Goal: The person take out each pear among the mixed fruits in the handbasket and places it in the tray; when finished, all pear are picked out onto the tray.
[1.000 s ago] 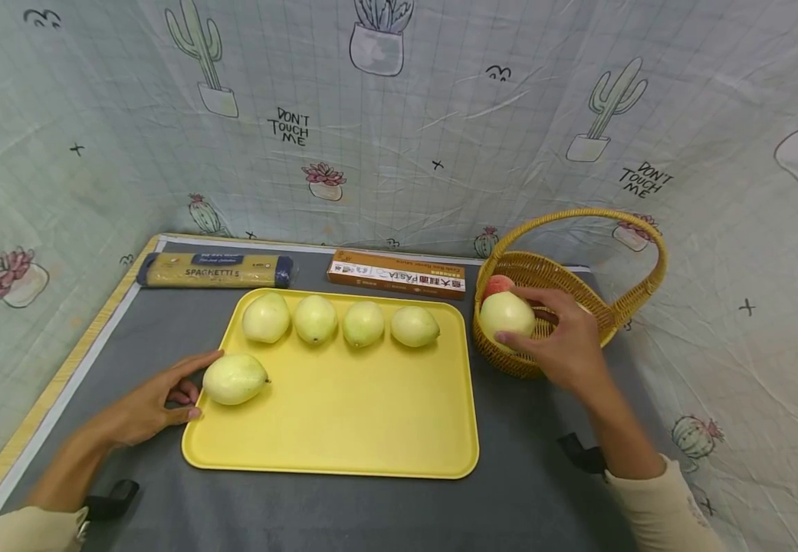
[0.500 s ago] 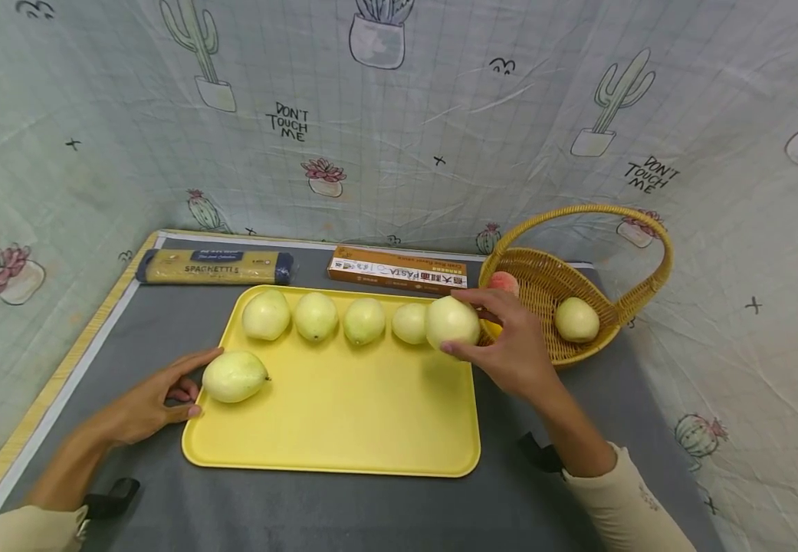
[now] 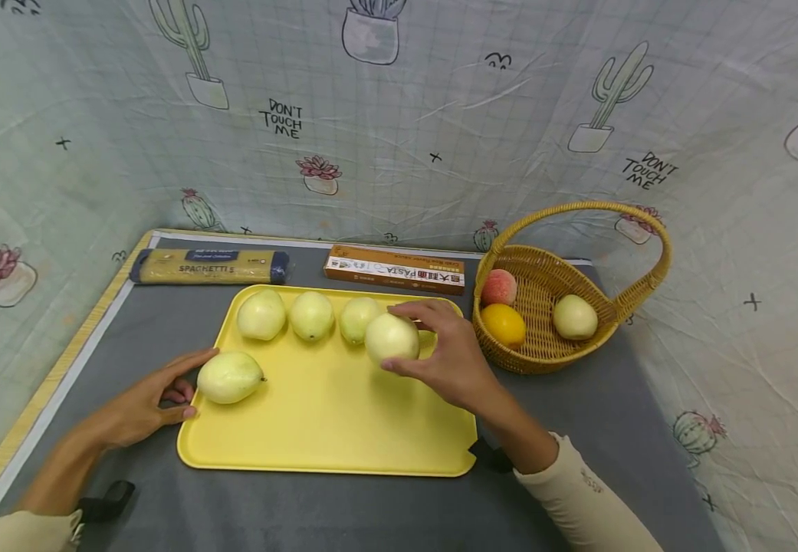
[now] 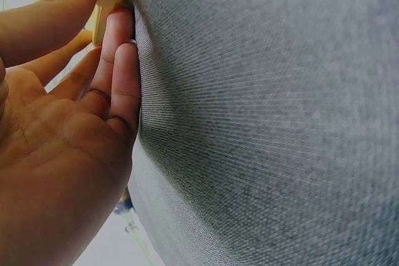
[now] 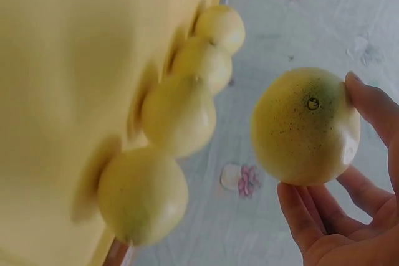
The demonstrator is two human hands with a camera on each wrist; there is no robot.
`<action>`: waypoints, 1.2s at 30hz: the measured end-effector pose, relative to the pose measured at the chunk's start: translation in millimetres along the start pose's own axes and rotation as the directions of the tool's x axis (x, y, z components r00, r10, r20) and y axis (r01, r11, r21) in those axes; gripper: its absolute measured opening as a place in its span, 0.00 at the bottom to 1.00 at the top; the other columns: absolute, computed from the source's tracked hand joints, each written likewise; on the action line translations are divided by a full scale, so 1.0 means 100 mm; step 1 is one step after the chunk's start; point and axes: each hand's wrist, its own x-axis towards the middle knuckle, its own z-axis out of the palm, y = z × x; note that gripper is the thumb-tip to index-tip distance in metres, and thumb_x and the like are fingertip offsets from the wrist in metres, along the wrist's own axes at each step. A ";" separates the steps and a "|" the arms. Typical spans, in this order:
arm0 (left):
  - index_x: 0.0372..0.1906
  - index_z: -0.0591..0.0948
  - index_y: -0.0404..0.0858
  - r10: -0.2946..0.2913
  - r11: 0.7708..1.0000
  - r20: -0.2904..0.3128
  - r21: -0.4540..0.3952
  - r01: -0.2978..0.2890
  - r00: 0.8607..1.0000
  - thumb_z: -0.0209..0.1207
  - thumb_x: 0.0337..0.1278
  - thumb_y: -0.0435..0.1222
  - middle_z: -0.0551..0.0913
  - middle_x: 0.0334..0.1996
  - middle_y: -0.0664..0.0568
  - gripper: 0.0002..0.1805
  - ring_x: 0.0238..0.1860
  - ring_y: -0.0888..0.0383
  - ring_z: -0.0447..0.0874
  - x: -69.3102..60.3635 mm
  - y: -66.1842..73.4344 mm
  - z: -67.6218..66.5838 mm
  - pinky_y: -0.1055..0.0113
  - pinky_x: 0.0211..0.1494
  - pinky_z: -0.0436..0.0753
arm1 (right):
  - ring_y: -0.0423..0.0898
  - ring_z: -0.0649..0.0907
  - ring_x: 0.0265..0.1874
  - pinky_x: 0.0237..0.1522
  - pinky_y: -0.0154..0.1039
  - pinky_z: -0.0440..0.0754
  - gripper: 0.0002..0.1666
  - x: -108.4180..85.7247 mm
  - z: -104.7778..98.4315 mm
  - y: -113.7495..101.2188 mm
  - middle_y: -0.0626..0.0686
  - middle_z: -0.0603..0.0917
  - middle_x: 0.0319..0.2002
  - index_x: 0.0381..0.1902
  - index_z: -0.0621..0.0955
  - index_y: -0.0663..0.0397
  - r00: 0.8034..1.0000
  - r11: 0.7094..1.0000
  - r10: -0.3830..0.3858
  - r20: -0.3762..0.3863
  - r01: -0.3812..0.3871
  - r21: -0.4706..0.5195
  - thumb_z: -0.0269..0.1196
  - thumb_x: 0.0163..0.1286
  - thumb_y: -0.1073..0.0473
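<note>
My right hand [image 3: 450,356] holds a round, pale yellow-green pear [image 3: 392,340] between thumb and fingers, above the yellow tray [image 3: 330,452]. In the right wrist view, this pear [image 5: 305,126] hangs apart from the row on the tray, its dark calyx showing. Several similar pears, among them one at the far left [image 3: 261,314], stand along the tray's back side. Another pear [image 3: 231,377] lies on its side by the left rim. There my left hand [image 3: 153,399] grips the tray's edge; in the left wrist view, its thumb and fingers [image 4: 126,79] pinch the rim.
A wicker basket [image 3: 543,356] with a tall handle stands right of the tray. Inside are a peach [image 3: 499,287], an orange-yellow citrus fruit [image 3: 503,326] and a pear [image 3: 574,317]. Behind the tray lie a spaghetti pack [image 3: 212,267] and a pasta box [image 3: 395,268].
My right hand has carried the pear out of the basket and left, over the tray. The citrus fruit and the basket's other pear have come into view. My left hand stays at the tray's rim.
</note>
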 end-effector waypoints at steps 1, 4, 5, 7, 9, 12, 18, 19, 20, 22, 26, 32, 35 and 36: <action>0.85 0.56 0.35 0.001 1.000 0.000 0.000 -0.001 1.000 0.69 0.63 0.25 0.62 0.66 0.77 0.50 0.41 0.59 0.75 0.00 0.00 0.00 0.73 0.45 0.79 | 0.50 0.81 0.62 0.57 0.50 0.87 0.40 0.01 0.05 -0.01 0.48 0.85 0.61 0.65 0.85 0.45 1.000 1.000 -0.001 0.011 0.001 0.004 0.86 0.53 0.52; 0.85 0.56 0.35 0.006 1.000 -0.003 0.006 -0.006 1.000 0.69 0.62 0.25 0.62 0.66 0.77 0.50 0.41 0.59 0.75 -0.01 -0.01 0.00 0.73 0.46 0.79 | 0.49 0.80 0.60 0.57 0.51 0.86 0.41 0.04 0.18 -0.03 0.48 0.85 0.61 0.65 0.85 0.45 0.999 1.000 0.002 0.043 -0.002 0.014 0.86 0.52 0.52; 0.85 0.56 0.35 0.008 1.000 -0.004 0.009 -0.008 1.000 0.69 0.62 0.25 0.62 0.66 0.77 0.50 0.41 0.59 0.75 -0.01 -0.01 0.00 0.73 0.46 0.79 | 0.49 0.80 0.59 0.57 0.51 0.86 0.41 0.05 0.23 -0.04 0.48 0.85 0.61 0.65 0.85 0.45 0.999 1.000 0.003 0.053 -0.004 0.016 0.87 0.52 0.51; 0.85 0.57 0.35 0.008 1.000 -0.007 0.011 -0.008 1.000 0.69 0.62 0.25 0.62 0.66 0.77 0.50 0.41 0.59 0.75 -0.01 -0.02 0.01 0.73 0.46 0.79 | 0.49 0.80 0.58 0.57 0.53 0.85 0.41 0.07 0.31 -0.06 0.48 0.85 0.61 0.65 0.85 0.45 0.997 1.000 0.009 0.075 -0.010 0.015 0.86 0.52 0.51; 0.85 0.57 0.36 0.008 1.000 -0.010 0.013 -0.008 1.000 0.69 0.62 0.25 0.62 0.66 0.78 0.50 0.41 0.60 0.75 -0.01 -0.02 0.01 0.74 0.46 0.79 | 0.49 0.80 0.57 0.56 0.53 0.85 0.41 0.09 0.40 -0.08 0.48 0.85 0.61 0.65 0.85 0.45 0.995 1.000 0.012 0.095 -0.013 0.011 0.86 0.52 0.50; 0.85 0.57 0.36 0.010 1.000 -0.014 0.014 -0.010 1.000 0.69 0.62 0.24 0.62 0.66 0.78 0.50 0.41 0.60 0.75 -0.01 -0.01 0.01 0.74 0.46 0.79 | 0.49 0.80 0.58 0.57 0.54 0.83 0.41 0.11 0.52 -0.10 0.48 0.84 0.62 0.65 0.85 0.44 0.992 1.000 0.014 0.128 -0.016 0.013 0.86 0.53 0.49; 0.85 0.57 0.36 0.010 1.000 -0.016 0.017 -0.010 1.000 0.69 0.62 0.25 0.62 0.66 0.79 0.50 0.42 0.60 0.75 -0.02 0.00 0.01 0.74 0.47 0.79 | 0.47 0.80 0.56 0.57 0.49 0.78 0.40 0.17 0.75 -0.14 0.48 0.85 0.61 0.66 0.85 0.43 0.983 1.000 0.004 0.181 -0.001 -0.017 0.85 0.55 0.47; 0.85 0.57 0.36 0.008 1.000 -0.015 0.016 -0.008 1.000 0.69 0.62 0.25 0.62 0.66 0.79 0.50 0.41 0.60 0.75 -0.02 0.00 0.01 0.74 0.47 0.79 | 0.48 0.80 0.55 0.57 0.47 0.77 0.40 0.19 0.78 -0.14 0.48 0.85 0.61 0.66 0.85 0.43 0.982 1.000 0.003 0.188 0.002 -0.029 0.85 0.55 0.47; 0.85 0.57 0.36 0.009 1.000 -0.016 0.017 -0.008 1.000 0.69 0.62 0.25 0.62 0.66 0.79 0.50 0.41 0.60 0.75 -0.01 0.00 0.01 0.74 0.47 0.79 | 0.48 0.80 0.55 0.56 0.46 0.77 0.40 0.20 0.82 -0.15 0.48 0.85 0.61 0.66 0.85 0.43 0.981 0.999 0.003 0.196 0.004 -0.036 0.85 0.55 0.47; 0.85 0.57 0.36 0.009 1.000 -0.017 0.020 -0.009 1.000 0.69 0.62 0.25 0.62 0.66 0.79 0.50 0.41 0.60 0.75 -0.01 0.00 0.01 0.74 0.47 0.79 | 0.47 0.80 0.54 0.54 0.43 0.77 0.41 0.23 0.88 -0.16 0.48 0.85 0.59 0.67 0.84 0.43 0.977 0.999 0.004 0.213 0.006 -0.048 0.85 0.56 0.47; 0.85 0.57 0.35 0.011 1.000 -0.020 0.027 -0.011 1.000 0.69 0.62 0.25 0.62 0.66 0.80 0.50 0.41 0.61 0.75 -0.01 -0.01 0.00 0.75 0.47 0.79 | 0.46 0.79 0.53 0.53 0.39 0.76 0.40 0.28 0.99 -0.19 0.47 0.86 0.59 0.67 0.85 0.44 0.969 0.998 0.009 0.247 0.007 -0.061 0.84 0.56 0.46; 0.85 0.58 0.35 0.008 0.999 -0.022 0.035 -0.007 1.000 0.70 0.61 0.25 0.62 0.66 0.79 0.50 0.42 0.62 0.75 0.00 -0.01 0.00 0.75 0.47 0.78 | 0.44 0.80 0.56 0.55 0.36 0.77 0.40 0.34 1.12 -0.20 0.46 0.85 0.61 0.67 0.84 0.43 0.960 0.995 0.007 0.281 0.021 -0.096 0.83 0.57 0.44; 0.85 0.58 0.36 0.006 0.999 -0.021 0.034 -0.005 1.000 0.70 0.62 0.26 0.62 0.66 0.79 0.50 0.41 0.61 0.75 0.00 -0.01 0.01 0.75 0.47 0.78 | 0.44 0.80 0.57 0.58 0.38 0.77 0.40 0.35 1.17 -0.20 0.46 0.85 0.63 0.68 0.84 0.42 0.953 0.994 0.011 0.302 0.023 -0.108 0.82 0.58 0.43; 0.85 0.58 0.35 0.005 0.999 -0.020 0.032 -0.004 1.000 0.70 0.62 0.26 0.62 0.66 0.79 0.50 0.41 0.61 0.75 0.00 -0.01 0.01 0.75 0.47 0.78 | 0.44 0.80 0.58 0.59 0.39 0.77 0.40 0.35 1.19 -0.19 0.46 0.85 0.63 0.68 0.84 0.42 0.951 0.994 0.013 0.308 0.022 -0.110 0.82 0.59 0.43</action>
